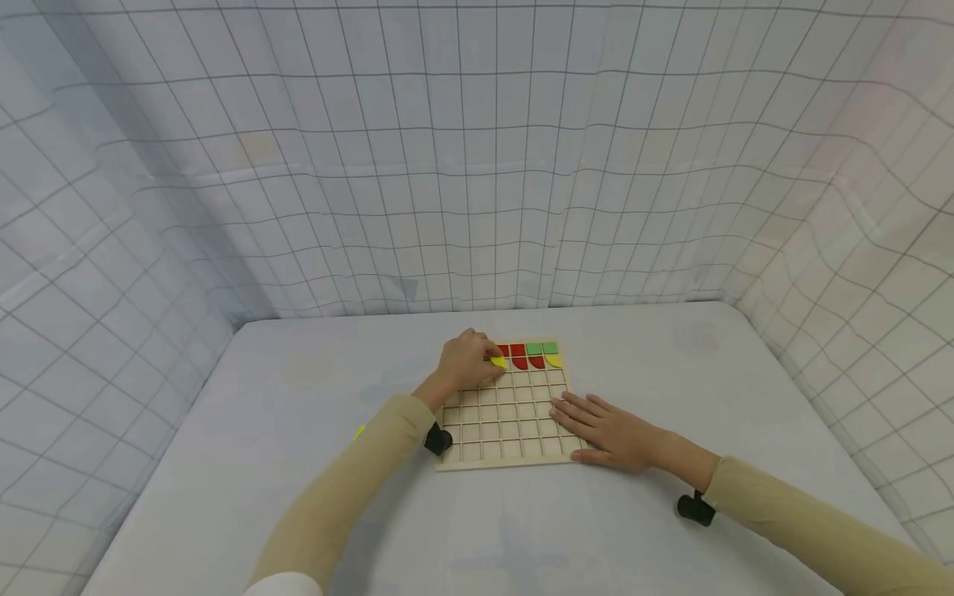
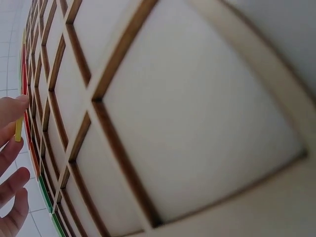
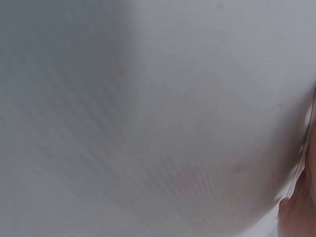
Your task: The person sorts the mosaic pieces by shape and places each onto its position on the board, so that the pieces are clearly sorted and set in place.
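Note:
A pale wooden board (image 1: 507,430), divided into square cells by thin ridges, lies on the table. Over its far left part, my left hand (image 1: 468,360) pinches a yellow quarter-circle piece (image 1: 498,362) between thumb and finger; the left wrist view shows this yellow piece (image 2: 19,129) edge-on. Red squares (image 1: 517,350) and green squares (image 1: 550,348) fill cells of the far row. Below them sit red quarter-circles (image 1: 536,362) and another yellow quarter-circle (image 1: 553,361). Orange (image 2: 33,158) and green (image 2: 45,195) pieces show in the left wrist view. My right hand (image 1: 614,434) rests with straight fingers on the board's right edge.
Something yellow (image 1: 359,432) peeks out beside the left sleeve (image 1: 358,488), mostly hidden. The white table (image 1: 641,348) is enclosed by white curtains (image 1: 477,182) with a grid pattern. A dark wrist camera (image 1: 438,439) hangs over the board's left edge.

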### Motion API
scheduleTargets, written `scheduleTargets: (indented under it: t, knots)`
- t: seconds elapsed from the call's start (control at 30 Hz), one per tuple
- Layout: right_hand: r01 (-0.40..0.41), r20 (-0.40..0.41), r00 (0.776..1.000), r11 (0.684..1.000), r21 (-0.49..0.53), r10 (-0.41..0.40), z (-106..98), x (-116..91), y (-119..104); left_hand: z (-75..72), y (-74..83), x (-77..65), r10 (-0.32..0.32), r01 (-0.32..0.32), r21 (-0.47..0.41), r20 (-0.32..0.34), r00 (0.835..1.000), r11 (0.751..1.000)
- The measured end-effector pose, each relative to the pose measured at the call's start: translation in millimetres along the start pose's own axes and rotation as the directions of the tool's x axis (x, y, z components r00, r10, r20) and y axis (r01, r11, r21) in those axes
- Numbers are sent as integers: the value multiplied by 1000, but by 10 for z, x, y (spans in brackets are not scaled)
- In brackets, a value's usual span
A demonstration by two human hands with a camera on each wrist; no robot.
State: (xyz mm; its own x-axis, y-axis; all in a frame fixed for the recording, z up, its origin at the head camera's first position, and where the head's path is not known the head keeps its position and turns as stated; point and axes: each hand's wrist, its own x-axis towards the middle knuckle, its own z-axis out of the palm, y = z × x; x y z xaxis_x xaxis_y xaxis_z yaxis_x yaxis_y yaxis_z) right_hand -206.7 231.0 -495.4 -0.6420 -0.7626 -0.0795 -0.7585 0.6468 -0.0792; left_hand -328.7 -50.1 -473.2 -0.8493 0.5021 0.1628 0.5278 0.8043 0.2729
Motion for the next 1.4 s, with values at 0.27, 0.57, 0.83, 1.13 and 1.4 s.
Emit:
scheduleTargets:
  t: [0.27,0.57,0.83,1.13,1.4]
  knots:
    - [-2,8,1000,1000,8,1,-31,-2,-24,22,7,12,15,-15,-2,15,1000,1000]
    - [-3,13,1000,1000,3,3,-37,-6,-29,73,-22,48,41,-40,-6,31,999,999]
    - [-7,18,1000,1000,8,7,-10,-4,-12,53,-6,40,41,-40,-29,33,999,999]
    - [-7,21,1000,1000,8,7,-3,-7,-9,61,-13,47,57,-55,-30,45,997,998]
    - [0,12,1000,1000,-7,0,0,-13,-9,88,-10,34,67,-67,-25,21,998,997]
